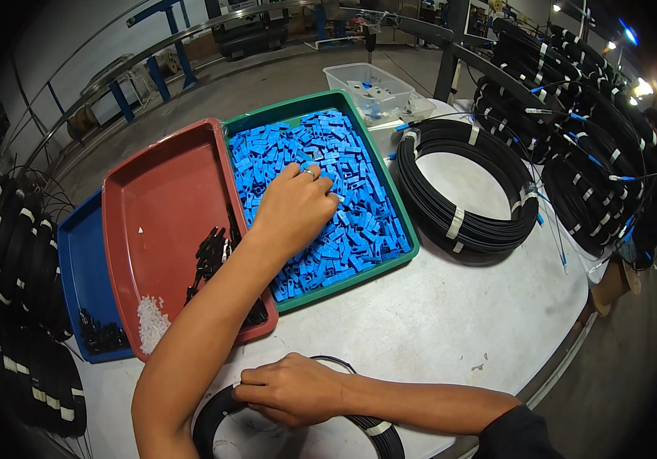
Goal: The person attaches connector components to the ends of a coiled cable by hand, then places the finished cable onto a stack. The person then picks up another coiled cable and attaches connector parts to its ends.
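My left hand (298,203) reaches into a green tray (413,249) filled with small blue plastic connector housings (321,260). Its fingers are bent down against the pile, a ring on one of them. The fingertips are hidden, so whatever they pinch does not show. Near the table's front edge, my right hand (290,389) is closed on a coil of black cable (210,421). A loop of that cable rises behind the hand, and a pale band wraps the coil on the right. My left forearm passes over the red tray (164,161).
The red tray holds black parts (210,256) and small clear pieces (152,325). A blue tray (76,264) with black parts stands left of it. A banded cable coil (466,222) lies at right. Behind are a clear plastic bin (370,84) and stacked coils (588,130); more coils (19,237) hang left.
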A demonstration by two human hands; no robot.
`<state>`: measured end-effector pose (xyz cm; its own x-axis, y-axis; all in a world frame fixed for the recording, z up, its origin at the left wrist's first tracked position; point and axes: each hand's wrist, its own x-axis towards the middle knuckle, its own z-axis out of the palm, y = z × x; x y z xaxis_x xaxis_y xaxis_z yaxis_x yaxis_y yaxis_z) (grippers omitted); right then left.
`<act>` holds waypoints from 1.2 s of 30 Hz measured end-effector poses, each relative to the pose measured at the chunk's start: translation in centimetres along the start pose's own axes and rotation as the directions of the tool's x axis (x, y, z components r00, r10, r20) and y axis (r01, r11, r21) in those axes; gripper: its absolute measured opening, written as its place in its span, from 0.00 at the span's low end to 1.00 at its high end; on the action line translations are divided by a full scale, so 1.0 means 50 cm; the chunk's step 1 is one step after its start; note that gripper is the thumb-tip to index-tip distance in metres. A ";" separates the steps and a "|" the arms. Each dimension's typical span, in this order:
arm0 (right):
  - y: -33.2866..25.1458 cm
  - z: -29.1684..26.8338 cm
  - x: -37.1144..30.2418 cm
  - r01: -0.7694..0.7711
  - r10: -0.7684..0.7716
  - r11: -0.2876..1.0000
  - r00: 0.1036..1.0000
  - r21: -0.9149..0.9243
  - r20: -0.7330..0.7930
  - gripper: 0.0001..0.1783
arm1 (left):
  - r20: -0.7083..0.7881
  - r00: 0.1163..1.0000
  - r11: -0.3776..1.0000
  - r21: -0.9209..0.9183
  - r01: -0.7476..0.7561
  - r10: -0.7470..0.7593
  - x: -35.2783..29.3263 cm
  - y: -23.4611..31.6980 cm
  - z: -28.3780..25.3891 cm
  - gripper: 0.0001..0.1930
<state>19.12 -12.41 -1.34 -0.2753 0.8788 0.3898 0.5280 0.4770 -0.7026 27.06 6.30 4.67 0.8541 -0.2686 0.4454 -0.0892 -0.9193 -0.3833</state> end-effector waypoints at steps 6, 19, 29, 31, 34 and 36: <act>-0.005 0.003 -0.005 0.007 -0.007 1.000 1.000 -0.008 0.001 0.11 | -0.052 0.998 0.999 -0.029 0.034 -0.035 0.011 -0.010 -0.016 0.06; -0.007 -0.014 0.011 0.121 -0.158 0.958 0.979 -0.260 -0.127 0.18 | -0.057 0.837 0.621 -0.697 0.357 -0.545 -0.304 0.111 -0.235 0.06; -0.019 -0.009 0.003 0.110 -0.161 0.953 0.973 -0.283 -0.165 0.18 | 0.393 0.589 -0.150 -0.896 0.418 -0.706 -0.529 0.198 -0.256 0.09; -0.023 -0.010 0.001 0.099 -0.153 0.952 0.973 -0.289 -0.171 0.17 | 0.456 0.632 -0.153 -0.867 0.474 -0.627 -0.524 0.206 -0.276 0.09; -0.028 -0.012 0.004 0.090 -0.148 0.950 0.973 -0.298 -0.179 0.16 | 0.356 0.639 0.032 -0.859 0.512 -0.682 -0.509 0.224 -0.284 0.10; -0.030 -0.010 0.008 0.088 -0.147 0.949 0.973 -0.302 -0.176 0.15 | 0.284 0.600 0.139 -0.817 0.559 -0.748 -0.505 0.230 -0.279 0.10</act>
<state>18.60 -12.77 0.16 -0.2039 0.7832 0.5874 0.7195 0.5268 -0.4526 -2.68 -1.53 0.32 0.7248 0.6078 0.3243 0.0464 -0.5127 0.8573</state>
